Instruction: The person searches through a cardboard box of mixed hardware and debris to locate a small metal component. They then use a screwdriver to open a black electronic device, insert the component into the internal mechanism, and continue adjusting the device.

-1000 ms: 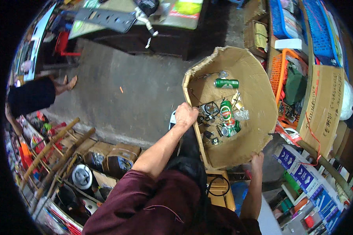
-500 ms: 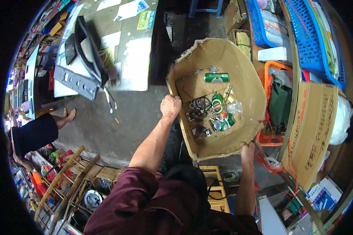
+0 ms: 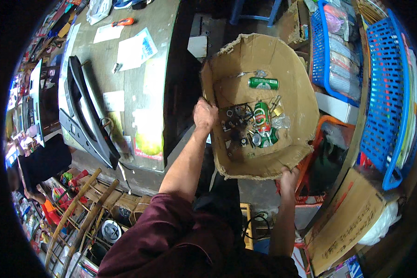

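An open, worn cardboard box (image 3: 287,60) is held in front of me. My left hand (image 3: 205,114) is closed over its left rim. At its near right corner my right hand (image 3: 289,180) grips the rim, fingers partly hidden by the cardboard. Inside lie a green can (image 3: 263,83) on its side, a green and red can (image 3: 262,116), and another green can (image 3: 268,138) partly beneath it. Around them are small metal and dark parts (image 3: 236,118), too jumbled to tell apart, and a bit of clear plastic (image 3: 281,122).
On the left, a table (image 3: 132,85) bears papers, an orange-handled tool (image 3: 123,22) and a black flat panel (image 3: 88,113). Blue baskets (image 3: 377,92) and an orange crate (image 3: 306,169) line the right. A wooden ladder (image 3: 78,208) lies lower left; a blue stool (image 3: 259,18) stands ahead.
I have moved forward with the box still in both hands. The table and black panel now appear nearer, and the shelves on the right have shifted toward me.
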Tool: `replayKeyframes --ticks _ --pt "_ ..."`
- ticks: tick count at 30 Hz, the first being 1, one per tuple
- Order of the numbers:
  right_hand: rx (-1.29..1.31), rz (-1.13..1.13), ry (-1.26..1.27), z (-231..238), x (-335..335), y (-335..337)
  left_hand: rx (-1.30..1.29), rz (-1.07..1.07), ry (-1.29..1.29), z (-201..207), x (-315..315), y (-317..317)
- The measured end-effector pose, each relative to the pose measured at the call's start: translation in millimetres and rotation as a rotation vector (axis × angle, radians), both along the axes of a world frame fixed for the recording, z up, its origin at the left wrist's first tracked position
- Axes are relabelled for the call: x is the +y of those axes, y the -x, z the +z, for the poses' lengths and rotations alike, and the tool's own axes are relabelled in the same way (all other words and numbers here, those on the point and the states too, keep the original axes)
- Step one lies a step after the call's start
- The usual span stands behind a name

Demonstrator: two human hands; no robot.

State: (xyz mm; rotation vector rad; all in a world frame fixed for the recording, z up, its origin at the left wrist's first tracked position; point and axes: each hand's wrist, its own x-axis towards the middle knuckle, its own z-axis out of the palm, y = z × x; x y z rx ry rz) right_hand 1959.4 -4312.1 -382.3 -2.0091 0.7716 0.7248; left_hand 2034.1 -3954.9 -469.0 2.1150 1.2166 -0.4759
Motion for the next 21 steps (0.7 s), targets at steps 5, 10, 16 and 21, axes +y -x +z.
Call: replayKeyframes --ticks 5,10,16,21 --pt "0.039 -0.007 0.083 -17 16 -59 0.051 0.088 0.057 -28 8 -45" --pt "0.037 -0.003 0.186 -39 35 -116 0.076 0.061 0.086 -105 15 -60" --pt "0.151 0.055 0.206 -117 17 -164 0.027 0.064 0.08 -194 16 -86" --pt "0.057 -0.228 -0.139 -178 24 -144 -0.047 0.2 0.085 -253 9 -104"
